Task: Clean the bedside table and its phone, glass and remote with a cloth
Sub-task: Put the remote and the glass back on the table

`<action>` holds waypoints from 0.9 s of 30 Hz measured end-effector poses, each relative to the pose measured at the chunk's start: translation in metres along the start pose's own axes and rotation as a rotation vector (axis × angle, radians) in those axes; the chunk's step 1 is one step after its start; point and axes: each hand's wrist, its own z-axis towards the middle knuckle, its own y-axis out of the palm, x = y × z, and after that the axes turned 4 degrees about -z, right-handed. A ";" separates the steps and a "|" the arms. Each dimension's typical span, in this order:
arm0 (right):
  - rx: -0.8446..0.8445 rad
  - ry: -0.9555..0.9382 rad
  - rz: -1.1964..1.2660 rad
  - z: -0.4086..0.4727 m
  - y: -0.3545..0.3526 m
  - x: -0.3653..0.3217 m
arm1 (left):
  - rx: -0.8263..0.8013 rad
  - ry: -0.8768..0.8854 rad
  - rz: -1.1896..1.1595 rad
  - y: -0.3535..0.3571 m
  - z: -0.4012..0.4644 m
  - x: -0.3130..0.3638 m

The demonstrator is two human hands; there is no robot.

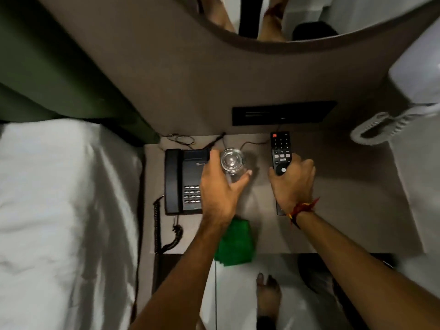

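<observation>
Nearest me the green cloth (235,244) hangs off the table's (333,210) near edge, soft and untouched so far. My left hand (219,184) is wrapped round the glass (232,160) mid-table; it's slick and breakable, so I'd grip the sides, not the rim. My right hand (292,179) is closed on the remote (280,151), light and stiff. The phone (183,179) sits left, with cords trailing behind that could snag.

remote (281,152) keys: small pale marks that look like digits above a row of light buttons, too blurred to read
phone (183,181), left of the remote: a small pale logo by its top right corner, illegible
phone keypad: markings too small to tell
</observation>
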 end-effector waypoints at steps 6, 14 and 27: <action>-0.102 0.058 -0.134 0.056 0.012 0.051 | -0.057 -0.067 -0.010 0.074 0.023 -0.012; -0.137 0.051 -0.137 0.081 0.043 0.072 | -0.050 -0.107 0.109 0.112 0.049 -0.037; 0.097 -0.074 -0.286 0.051 0.059 0.067 | -0.078 -0.058 0.226 0.066 0.018 -0.062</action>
